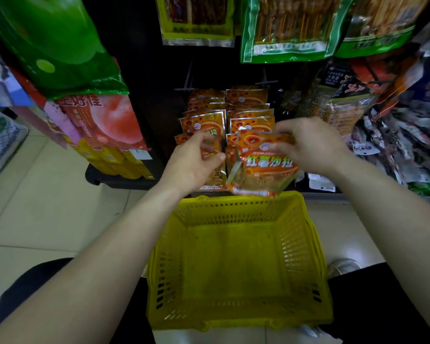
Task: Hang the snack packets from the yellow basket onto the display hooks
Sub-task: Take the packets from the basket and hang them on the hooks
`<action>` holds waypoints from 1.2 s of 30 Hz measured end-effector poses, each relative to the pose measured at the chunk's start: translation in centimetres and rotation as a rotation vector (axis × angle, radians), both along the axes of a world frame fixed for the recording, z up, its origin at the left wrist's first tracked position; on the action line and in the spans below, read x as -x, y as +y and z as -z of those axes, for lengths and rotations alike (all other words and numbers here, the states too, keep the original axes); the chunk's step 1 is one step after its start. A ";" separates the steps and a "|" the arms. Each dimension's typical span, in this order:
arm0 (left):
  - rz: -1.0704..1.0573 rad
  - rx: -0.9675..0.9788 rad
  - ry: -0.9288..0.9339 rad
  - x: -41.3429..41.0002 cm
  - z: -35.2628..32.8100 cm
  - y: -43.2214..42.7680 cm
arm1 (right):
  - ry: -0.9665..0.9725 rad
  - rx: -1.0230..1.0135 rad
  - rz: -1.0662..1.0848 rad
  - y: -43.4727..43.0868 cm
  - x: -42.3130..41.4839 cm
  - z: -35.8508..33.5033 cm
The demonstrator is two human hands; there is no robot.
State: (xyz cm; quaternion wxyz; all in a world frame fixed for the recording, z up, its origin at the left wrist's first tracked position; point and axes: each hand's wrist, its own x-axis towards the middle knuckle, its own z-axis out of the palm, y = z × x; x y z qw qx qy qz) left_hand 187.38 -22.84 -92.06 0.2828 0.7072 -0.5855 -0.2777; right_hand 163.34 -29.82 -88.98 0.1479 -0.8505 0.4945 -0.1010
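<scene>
Snack rack (147,78) behind: left hand (191,162), right hand (310,145) each pinch orange packets (268,167) over bare yellow basket (298,244).

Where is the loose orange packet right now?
Head view, centre: the right hand pinches the orange packet by its top, just above the yellow basket's far rim, in front of the hung packets.

I see a large green bag (52,43) hanging far left, peach-print packets (109,120) beneath it, yellow boxes (117,162) on a black tray (114,181), green-edged skewer packs (288,28) far right, and beige floor tiles (47,194) left.
</scene>
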 end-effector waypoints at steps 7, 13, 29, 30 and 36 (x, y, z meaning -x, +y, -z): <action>0.047 -0.145 -0.058 0.2 3.6 0.6 | 0.157 0.108 -0.018 -4.2 0.2 -1.1; 0.101 -0.206 0.000 1.6 6.4 -2.0 | 0.315 0.102 -0.111 -6.2 -2.3 2.9; 0.104 -0.365 0.136 4.7 22.1 -10.2 | 0.185 -0.048 -0.041 -12.5 -5.1 16.0; 0.098 -0.365 0.145 4.6 22.3 -10.4 | 0.182 -0.040 -0.038 -12.7 -5.2 16.3; 0.121 -0.403 0.133 4.4 22.4 -10.8 | 0.189 -0.078 0.012 -13.3 -5.3 17.2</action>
